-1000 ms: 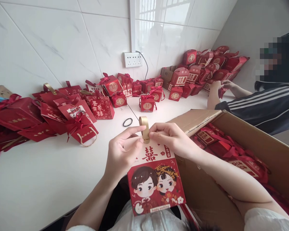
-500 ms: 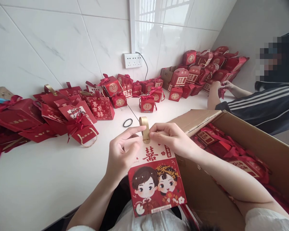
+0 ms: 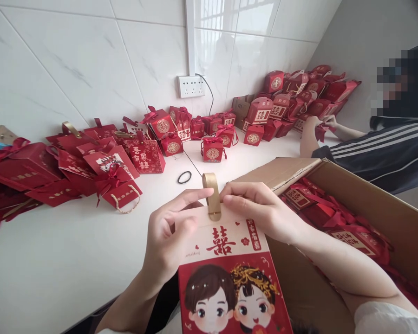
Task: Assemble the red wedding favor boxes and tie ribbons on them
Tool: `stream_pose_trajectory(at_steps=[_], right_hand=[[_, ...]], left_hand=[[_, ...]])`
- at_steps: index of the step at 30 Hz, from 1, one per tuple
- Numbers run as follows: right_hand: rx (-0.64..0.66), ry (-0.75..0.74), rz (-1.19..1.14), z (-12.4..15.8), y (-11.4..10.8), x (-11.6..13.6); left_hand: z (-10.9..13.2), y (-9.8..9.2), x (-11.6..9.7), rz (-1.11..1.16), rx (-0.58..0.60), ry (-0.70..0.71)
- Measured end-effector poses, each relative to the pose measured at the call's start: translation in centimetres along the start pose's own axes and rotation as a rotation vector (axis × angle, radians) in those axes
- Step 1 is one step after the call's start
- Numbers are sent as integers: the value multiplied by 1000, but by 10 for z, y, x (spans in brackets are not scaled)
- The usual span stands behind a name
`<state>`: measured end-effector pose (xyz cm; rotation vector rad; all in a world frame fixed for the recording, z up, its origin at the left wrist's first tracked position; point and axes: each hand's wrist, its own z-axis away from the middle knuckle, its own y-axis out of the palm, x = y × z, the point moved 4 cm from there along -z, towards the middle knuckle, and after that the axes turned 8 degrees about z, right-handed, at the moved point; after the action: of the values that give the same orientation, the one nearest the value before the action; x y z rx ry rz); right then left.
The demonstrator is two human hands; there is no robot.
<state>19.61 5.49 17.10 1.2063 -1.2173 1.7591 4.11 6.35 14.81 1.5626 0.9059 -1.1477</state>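
Observation:
A red and cream wedding gift box (image 3: 245,260) with two cartoon figures is held upright in front of me. Its gold strap handle (image 3: 214,206) loops up from the top edge. My left hand (image 3: 169,236) grips the upper left of the box, thumb on the front face, index finger reaching to the strap. At the upper right, my right hand (image 3: 264,211) is closed on the top edge beside the strap, its fingertips partly hidden. The box's lower end runs out of view.
An open cardboard carton (image 3: 362,185) of red gift boxes stands at my right. On the white table (image 3: 90,260) are red boxes (image 3: 148,157) along the wall and a black elastic ring (image 3: 184,177). A co-worker's hands (image 3: 315,127) handle boxes at a pile (image 3: 282,109).
The box has come closer to the camera, so its front looks larger and its lower part leaves the view. Both hands stay at its top edge by the strap.

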Motion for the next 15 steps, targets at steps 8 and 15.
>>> stream_pose_trajectory(at_steps=[8, 15], right_hand=[[18, -26, 51, 12, 2, 8], [18, -20, 52, 12, 4, 9]], left_hand=[[12, 4, -15, -65, -17, 62], [12, 0, -13, -83, 1, 54]])
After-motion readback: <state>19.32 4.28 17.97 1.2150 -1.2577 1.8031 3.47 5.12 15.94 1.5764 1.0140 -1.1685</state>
